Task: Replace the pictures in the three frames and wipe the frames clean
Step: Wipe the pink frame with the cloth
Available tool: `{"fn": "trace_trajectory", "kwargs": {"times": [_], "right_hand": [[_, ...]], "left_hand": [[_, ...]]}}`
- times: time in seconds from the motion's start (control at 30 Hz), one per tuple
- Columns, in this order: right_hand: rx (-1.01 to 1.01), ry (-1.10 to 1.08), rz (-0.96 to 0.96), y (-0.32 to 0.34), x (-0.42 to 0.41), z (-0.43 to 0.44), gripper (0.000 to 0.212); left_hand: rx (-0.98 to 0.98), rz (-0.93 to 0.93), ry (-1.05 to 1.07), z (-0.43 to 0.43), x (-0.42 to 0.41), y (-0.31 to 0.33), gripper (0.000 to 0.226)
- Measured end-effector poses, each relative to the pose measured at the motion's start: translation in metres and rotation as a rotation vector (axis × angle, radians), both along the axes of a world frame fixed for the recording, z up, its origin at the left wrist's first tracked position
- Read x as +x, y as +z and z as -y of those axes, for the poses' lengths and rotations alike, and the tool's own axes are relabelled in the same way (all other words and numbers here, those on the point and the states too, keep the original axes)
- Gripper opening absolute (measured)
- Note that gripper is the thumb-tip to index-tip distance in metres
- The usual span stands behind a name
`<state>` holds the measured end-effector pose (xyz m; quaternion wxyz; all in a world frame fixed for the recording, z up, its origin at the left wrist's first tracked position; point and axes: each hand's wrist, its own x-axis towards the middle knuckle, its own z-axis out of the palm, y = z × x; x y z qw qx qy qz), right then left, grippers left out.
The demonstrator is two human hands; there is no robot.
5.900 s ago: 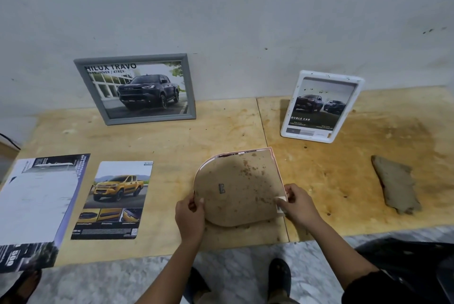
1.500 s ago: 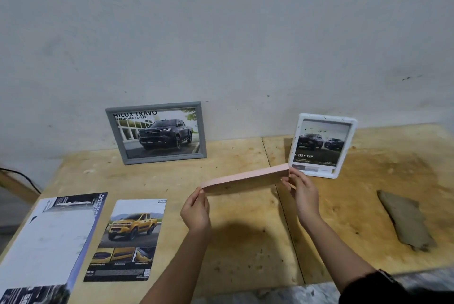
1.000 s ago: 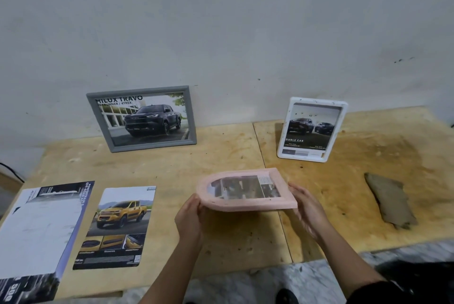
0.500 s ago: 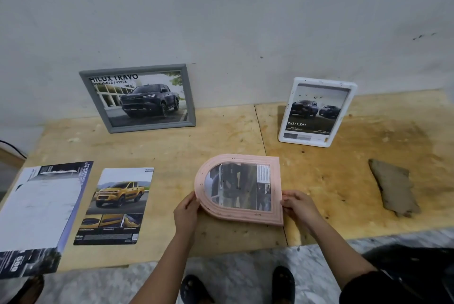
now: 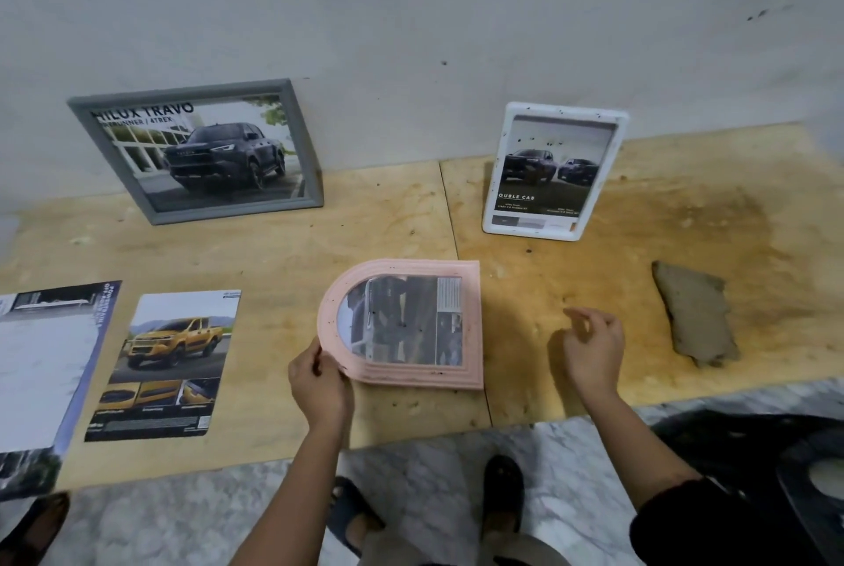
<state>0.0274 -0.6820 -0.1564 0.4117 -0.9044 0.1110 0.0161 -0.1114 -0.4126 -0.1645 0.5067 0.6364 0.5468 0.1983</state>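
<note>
Released by the right hand [image 5: 593, 346] since half a second before, the pink arched frame [image 5: 473, 337] was left face up near the front edge of the table [image 5: 388, 222], about midway along it, with its arched end turned to the left. That hand had been drawn off to the right.

At the table's left edge a large brochure [image 5: 45, 364] was laid flat, running down to the front edge. Just beside it a leaflet [image 5: 169, 364] showing a yellow pickup was laid face up. Behind these, at the back edge, a grey frame [image 5: 301, 140] with a picture of a dark pickup was leaned against the wall [image 5: 411, 17]. The pink frame was gripped by the left hand [image 5: 319, 378] at the curved front-left part of its rim, the thumb laid on top and the fingers tucked beneath. A dark, glossy picture was shown in its arched window, and dark specks were scattered over its rim. At the back edge, right of the table's seam, a white frame [image 5: 566, 112] holding a picture of two dark pickups was stood upright, tilted back. The right hand was held over bare wood to the right of the pink frame, apart from it, with fingers loosely curled and nothing gripped. Toward the right edge a crumpled brown cloth [image 5: 694, 318] was laid on a stained patch.
</note>
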Motion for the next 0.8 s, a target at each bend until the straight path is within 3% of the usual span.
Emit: {"fn": "trace_trajectory", "kwargs": {"times": [0.23, 0.4, 0.63, 0.8], "right_hand": [[-0.205, -0.226, 0.082, -0.006, 0.023, 0.073, 0.039], [-0.268, -0.340, -0.088, -0.012, 0.033, 0.101, 0.045], [-0.407, -0.326, -0.116, -0.016, 0.053, 0.118, 0.034], [-0.389, -0.261, -0.109, -0.023, 0.049, 0.104, 0.028]], "left_hand": [[0.073, -0.004, 0.058, 0.007, 0.006, -0.012, 0.034], [0.116, 0.004, 0.060, 0.015, 0.009, -0.020, 0.034], [0.124, 0.004, 0.087, 0.020, 0.009, -0.023, 0.034], [0.132, -0.003, 0.074, 0.019, 0.012, -0.025, 0.034]]}}
